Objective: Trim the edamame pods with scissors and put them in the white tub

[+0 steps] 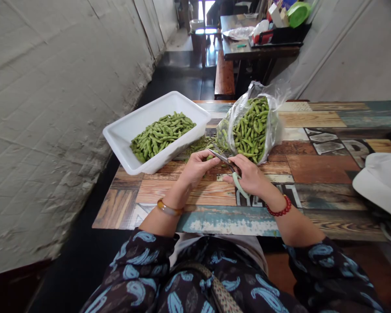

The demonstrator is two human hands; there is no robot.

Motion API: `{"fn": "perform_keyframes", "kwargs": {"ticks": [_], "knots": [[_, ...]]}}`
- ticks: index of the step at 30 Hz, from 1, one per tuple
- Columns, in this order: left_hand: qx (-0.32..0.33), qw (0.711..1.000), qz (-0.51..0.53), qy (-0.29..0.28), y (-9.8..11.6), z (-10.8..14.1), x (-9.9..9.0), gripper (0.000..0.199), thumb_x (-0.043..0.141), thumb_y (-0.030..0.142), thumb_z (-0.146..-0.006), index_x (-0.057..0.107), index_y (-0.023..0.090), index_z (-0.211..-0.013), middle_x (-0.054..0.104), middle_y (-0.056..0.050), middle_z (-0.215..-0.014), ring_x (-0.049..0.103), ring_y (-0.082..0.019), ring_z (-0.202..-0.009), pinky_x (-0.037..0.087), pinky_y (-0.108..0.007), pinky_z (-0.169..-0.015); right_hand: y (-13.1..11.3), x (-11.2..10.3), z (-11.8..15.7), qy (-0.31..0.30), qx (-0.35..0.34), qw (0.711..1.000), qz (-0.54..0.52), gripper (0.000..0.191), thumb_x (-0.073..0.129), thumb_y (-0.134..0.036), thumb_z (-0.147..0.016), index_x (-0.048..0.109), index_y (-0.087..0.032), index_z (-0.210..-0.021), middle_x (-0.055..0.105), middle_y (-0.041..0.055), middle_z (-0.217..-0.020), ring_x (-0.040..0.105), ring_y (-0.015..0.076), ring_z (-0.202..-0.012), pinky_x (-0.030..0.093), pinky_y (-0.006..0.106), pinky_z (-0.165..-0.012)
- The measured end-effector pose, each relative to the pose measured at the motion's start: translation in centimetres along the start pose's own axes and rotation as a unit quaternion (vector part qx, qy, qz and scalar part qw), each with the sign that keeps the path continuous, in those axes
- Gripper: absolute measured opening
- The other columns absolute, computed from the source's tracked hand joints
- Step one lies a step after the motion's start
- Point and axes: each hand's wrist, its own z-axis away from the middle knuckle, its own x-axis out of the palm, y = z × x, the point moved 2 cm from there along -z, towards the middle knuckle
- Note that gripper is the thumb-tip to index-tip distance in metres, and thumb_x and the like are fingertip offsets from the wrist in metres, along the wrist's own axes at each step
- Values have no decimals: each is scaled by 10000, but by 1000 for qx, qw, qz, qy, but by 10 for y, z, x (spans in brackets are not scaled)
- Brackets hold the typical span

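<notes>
My right hand grips a pair of scissors with pale green handles. Their blades point left, toward the fingertips of my left hand, where thumb and forefinger pinch a green soybean pod. Whether the blades touch the pod I cannot tell. Just beyond my right hand, a clear plastic bag lies open toward me, full of green pods. Left of my hands stands a white plastic tub with many pods heaped in it. Small green trimmings lie between tub and bag.
The table has a patchwork wood top. A white cap rests at its right side. A rough white wall runs along the left. Farther off are a wooden bench and another table loaded with various items.
</notes>
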Motion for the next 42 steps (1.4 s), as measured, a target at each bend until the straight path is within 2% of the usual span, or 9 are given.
{"fn": "perform_keyframes", "kwargs": {"ticks": [3,10,16,19,23,26,29,42], "knots": [[8,1000,-24,-5,-1,0,-1,299,800,406,-693,736,136,-804,569,16,-622,358,-49,-486,262,-203,-437,-1,-1,0,-3,-2,1000,5,384,686,-438,-843,566,-184,-1105,549,57,-927,523,181,-706,471,329,-662],[12,998,-63,3,2,1,-1,316,797,425,-687,732,139,-804,605,14,-621,446,-73,-542,392,-217,-547,-1,-3,0,2,-28,1000,11,302,655,-409,-876,576,-181,-1058,553,54,-882,552,209,-768,473,343,-696],[-7,999,31,15,1,-2,-1,309,803,382,-687,634,144,-787,495,66,-542,343,-26,-414,225,-184,-408,3,-1,-2,35,-20,999,-11,244,648,-380,-886,596,-196,-1039,623,77,-930,605,241,-875,506,382,-787],[-14,995,93,27,1,-5,-3,336,802,365,-681,583,149,-816,555,52,-577,358,-23,-392,209,-175,-392,5,-3,-2,68,2,998,-14,253,664,-386,-869,600,-203,-1032,632,76,-947,608,241,-887,509,393,-811],[-12,990,139,24,2,-6,-5,342,803,323,-674,553,149,-829,631,23,-651,388,-17,-389,219,-165,-392,6,-2,-2,47,2,999,-6,340,682,-416,-846,588,-196,-1088,603,82,-983,585,219,-811,515,393,-781],[0,989,149,17,2,-6,-4,311,793,289,-691,555,143,-829,643,17,-653,394,-16,-389,223,-164,-394,5,0,-1,23,3,1000,-2,371,685,-420,-842,580,-191,-1115,576,70,-957,557,199,-750,516,383,-748],[6,989,146,11,3,-4,-3,299,792,272,-697,554,142,-824,652,12,-647,399,-18,-391,225,-165,-395,4,0,-1,16,4,1000,5,371,690,-418,-839,577,-184,-1105,561,71,-950,557,207,-772,512,380,-749],[12,993,119,-2,1,-2,0,296,797,302,-707,562,147,-800,672,-5,-654,403,-28,-405,253,-173,-408,2,-2,-1,26,-29,999,3,346,677,-427,-856,561,-185,-1075,580,80,-943,584,234,-832,514,389,-758]]}}
